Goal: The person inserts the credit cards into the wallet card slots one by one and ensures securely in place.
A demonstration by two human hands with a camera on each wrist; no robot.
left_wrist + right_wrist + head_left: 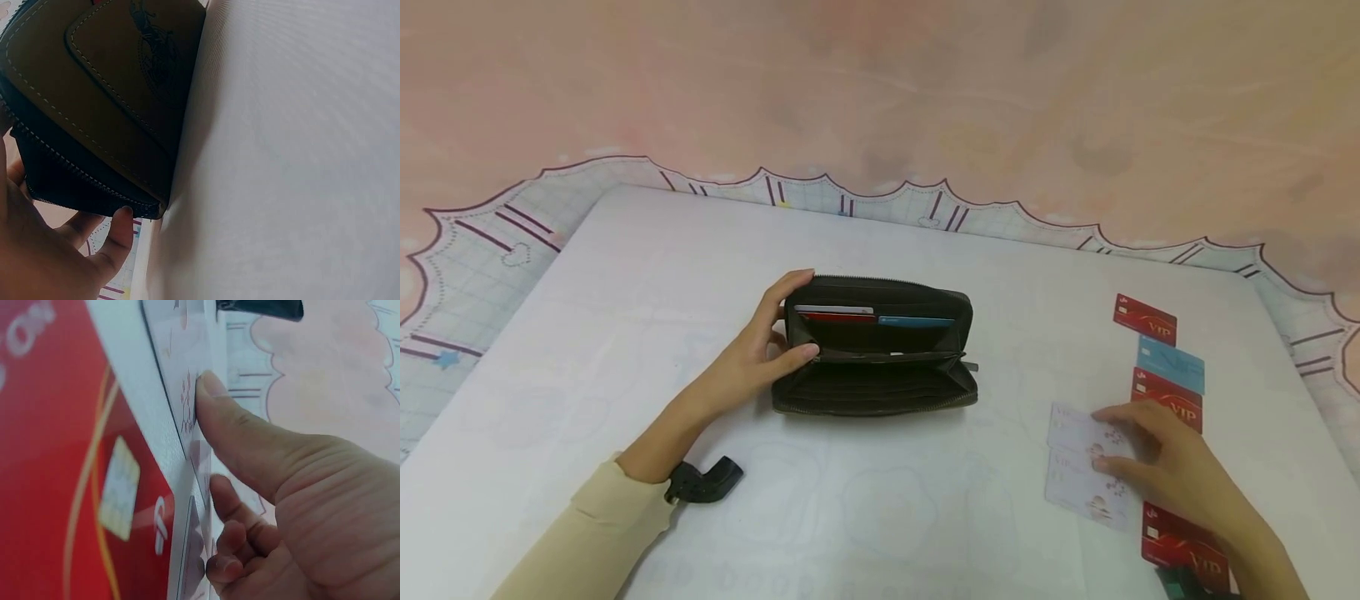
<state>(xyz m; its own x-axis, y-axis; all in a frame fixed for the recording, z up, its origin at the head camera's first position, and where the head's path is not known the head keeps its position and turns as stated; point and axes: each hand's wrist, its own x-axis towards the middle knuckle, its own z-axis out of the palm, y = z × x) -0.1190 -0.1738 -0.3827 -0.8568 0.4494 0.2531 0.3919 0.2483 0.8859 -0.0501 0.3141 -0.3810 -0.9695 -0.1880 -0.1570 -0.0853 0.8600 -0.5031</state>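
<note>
A dark zip-around wallet stands unzipped, its pockets facing up. My left hand grips its left end, thumb at the inner divider and fingers behind. In the left wrist view, the brown outer face of the wallet shows stitching and an embossed figure. A white card, a red card and a blue card sit in the rear slots. At the right, my right hand spans the upper white card, thumb and index fingertip at its long edges. A lower white card adjoins it.
A column of cards lies at the right: a red VIP card farthest back, a blue card, another red card partly under my hand, and a red card by my wrist. A white sheet with a scalloped printed border covers the table.
</note>
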